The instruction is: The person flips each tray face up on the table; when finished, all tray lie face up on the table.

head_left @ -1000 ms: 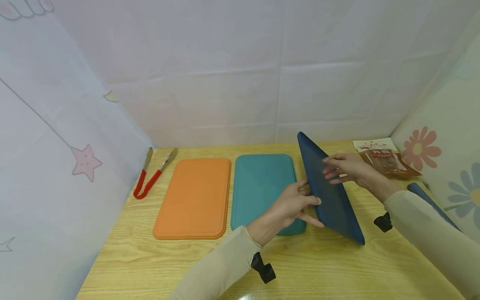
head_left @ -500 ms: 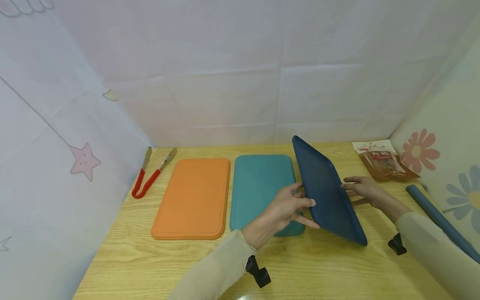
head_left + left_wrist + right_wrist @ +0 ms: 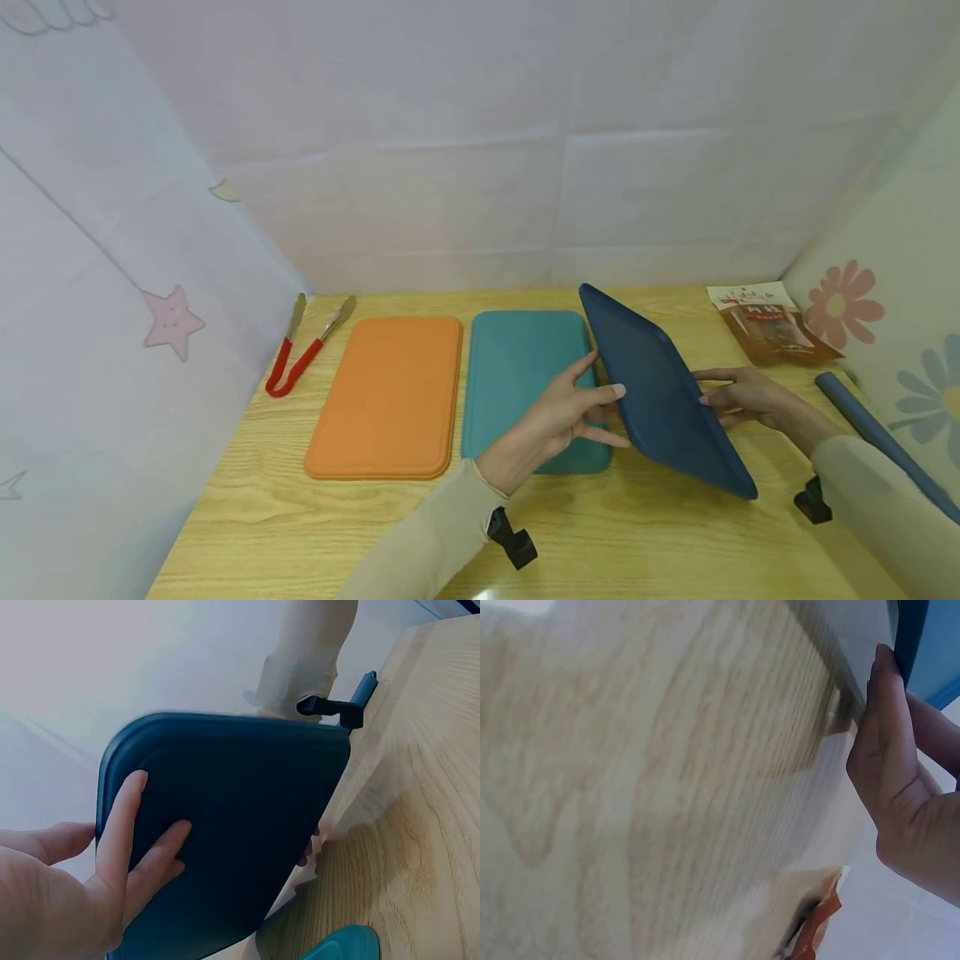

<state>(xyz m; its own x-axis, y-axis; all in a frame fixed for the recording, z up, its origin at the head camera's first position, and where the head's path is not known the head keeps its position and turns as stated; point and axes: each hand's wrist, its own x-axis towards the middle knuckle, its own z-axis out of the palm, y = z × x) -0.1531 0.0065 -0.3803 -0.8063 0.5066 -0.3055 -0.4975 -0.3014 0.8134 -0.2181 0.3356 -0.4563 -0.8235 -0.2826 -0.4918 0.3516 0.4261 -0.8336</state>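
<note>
A navy rectangular tray (image 3: 667, 400) with a shallow rim is held tilted above the table, its left edge raised. My left hand (image 3: 551, 417) pinches that left edge, thumb on the inner face. In the left wrist view, fingers (image 3: 154, 862) spread against the tray's dark underside (image 3: 232, 802). At the right edge my right hand (image 3: 757, 400) grips it with the thumb on top and the other fingers partly hidden behind. The right wrist view shows the right hand (image 3: 900, 765) at the tray's blue edge (image 3: 934, 656). A teal tray-shaped piece (image 3: 525, 375) lies flat, partly behind my left hand.
An orange piece (image 3: 390, 396) of like shape lies left of the teal one. Red-handled tongs (image 3: 300, 354) lie open at far left. A brown-and-white food packet (image 3: 772, 325) and a blue-grey roll (image 3: 877, 437) lie at right. Cloth walls border the wood table (image 3: 315, 533).
My right hand has come from over the tray's inner face round to its right edge and now grips it. The tray has tilted flatter, its top edge lower and its near corner further right.
</note>
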